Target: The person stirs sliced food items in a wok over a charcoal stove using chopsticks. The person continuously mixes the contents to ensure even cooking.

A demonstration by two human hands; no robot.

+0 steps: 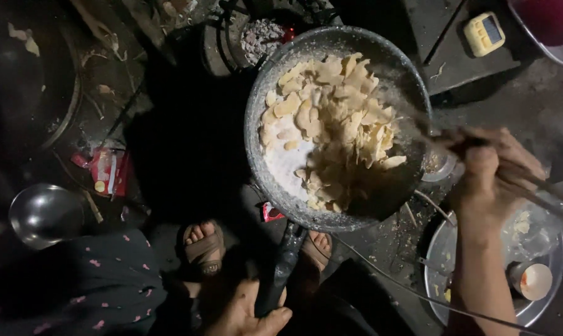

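Observation:
A dark speckled pan (264,93) full of pale yellow sliced chips (331,118) and white liquid is held up over the ground. My left hand (247,314) grips the pan's black handle (284,267) at the bottom of the view. My right hand (490,171) is closed on a thin stick-like utensil (418,127), blurred, its tip reaching into the right side of the pan. My sandalled feet (203,246) show below the pan.
A steel plate (440,261) with a small cup (533,280) lies under my right arm. A steel bowl (45,214) sits at left, a red packet (107,171) near it. A large dark wok (26,81) is top left, a yellow device (483,32) top right.

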